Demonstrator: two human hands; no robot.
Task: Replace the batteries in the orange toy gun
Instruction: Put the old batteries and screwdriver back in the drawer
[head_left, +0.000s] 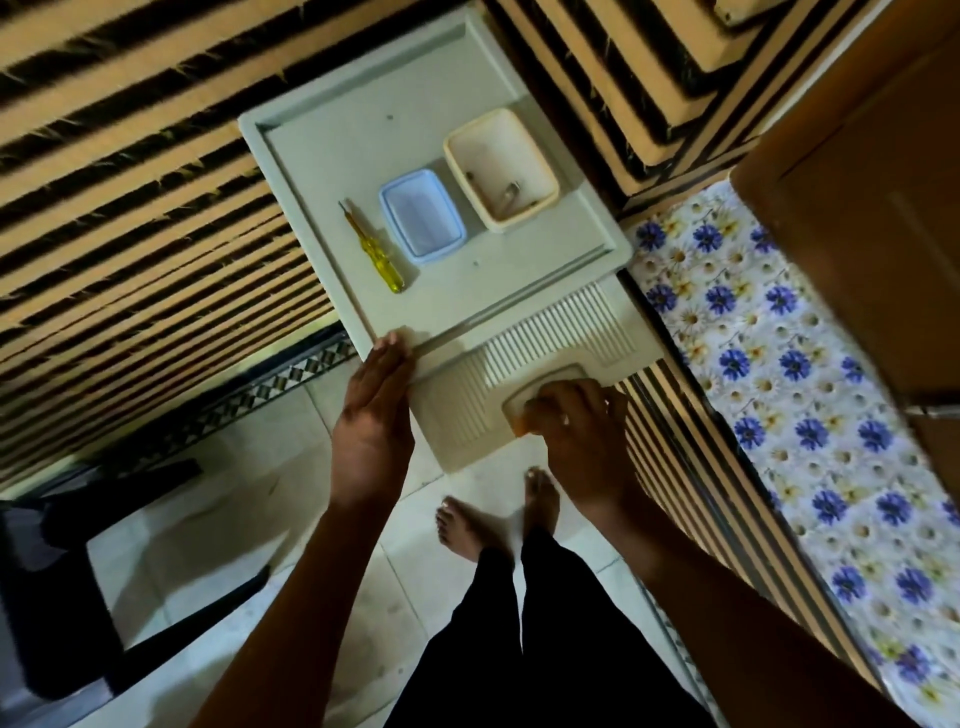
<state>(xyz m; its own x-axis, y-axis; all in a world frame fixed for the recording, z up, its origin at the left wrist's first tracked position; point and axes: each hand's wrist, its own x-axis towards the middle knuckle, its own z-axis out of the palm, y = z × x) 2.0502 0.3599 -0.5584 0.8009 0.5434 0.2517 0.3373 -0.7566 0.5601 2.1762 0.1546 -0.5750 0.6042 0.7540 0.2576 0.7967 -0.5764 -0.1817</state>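
My right hand (576, 421) is curled around a small orange object (521, 423), likely the toy gun, almost wholly hidden under my fingers. It sits over the recessed handle of a white plastic stool (462, 415). My left hand (376, 410) lies flat with straight fingers against the near-left edge of the pale tray (332, 156) on the stool. On the tray lie a yellow-handled screwdriver (375, 250), an empty blue-rimmed box (422, 215) and a cream box (501, 169) holding a few small metal items.
Striped black-and-tan bedding surrounds the tray on the left and at the back. A floral blue-and-white cloth (810, 415) lies to the right beside a brown wooden cabinet (883, 208). A dark chair (78, 571) stands at lower left. My bare feet (493, 514) stand on white tiles.
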